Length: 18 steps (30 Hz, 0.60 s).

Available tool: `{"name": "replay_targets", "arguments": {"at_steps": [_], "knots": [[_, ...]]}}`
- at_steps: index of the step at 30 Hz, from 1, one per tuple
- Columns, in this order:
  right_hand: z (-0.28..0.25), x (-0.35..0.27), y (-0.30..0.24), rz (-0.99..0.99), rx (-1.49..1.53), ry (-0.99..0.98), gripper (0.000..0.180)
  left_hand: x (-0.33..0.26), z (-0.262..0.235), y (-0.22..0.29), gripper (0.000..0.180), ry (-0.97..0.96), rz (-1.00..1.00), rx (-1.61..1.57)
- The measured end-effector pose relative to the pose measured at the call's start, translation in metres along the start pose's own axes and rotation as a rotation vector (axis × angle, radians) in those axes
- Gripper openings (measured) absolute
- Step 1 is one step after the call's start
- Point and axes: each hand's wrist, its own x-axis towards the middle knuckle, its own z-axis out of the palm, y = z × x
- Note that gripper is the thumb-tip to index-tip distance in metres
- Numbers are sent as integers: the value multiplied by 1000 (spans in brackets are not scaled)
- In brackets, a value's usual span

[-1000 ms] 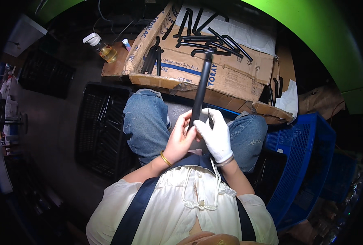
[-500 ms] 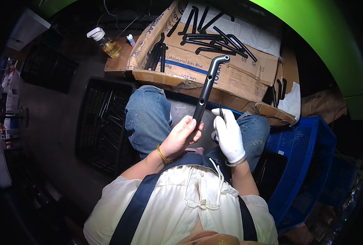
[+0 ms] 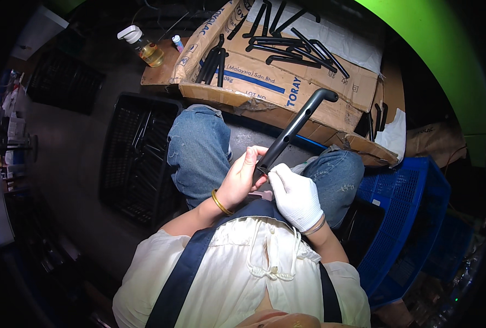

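Observation:
A long black plastic handle with a bent far end and holes along its side slants up and to the right over my lap. My bare left hand is closed round its lower end. My right hand, in a white glove, is closed in a pinch beside that same end. A thin dark pointed tool pokes out from its fingers against the handle; most of the tool is hidden by the glove. More black handles lie loose on the cardboard ahead of me.
An opened cardboard box stands before my knees. Near its left side are a bottle of yellow liquid and a small tube. A black crate of handles sits at left, blue crates at right.
The handle has tilted to the right and rolled, its bent end now lower. My right hand has moved left and closer, bringing the pointed tool to the handle's lower end.

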Motion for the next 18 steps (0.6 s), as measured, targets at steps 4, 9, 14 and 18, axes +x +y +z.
{"name": "replay_targets", "arguments": {"at_steps": [4,9,14,18], "knots": [[-6,4,-7,-21,-66,-91,10,-2,-1,4,55,-11,-14,-1],[-7,6,-7,-57,-65,-110,11,-3,2,7,53,11,-10,23],[-8,6,4,-147,-212,-156,12,-2,0,5,52,-45,-50,-19],[-10,10,8,-175,-176,-189,14,-3,-2,6,51,-58,-109,-58]]}}
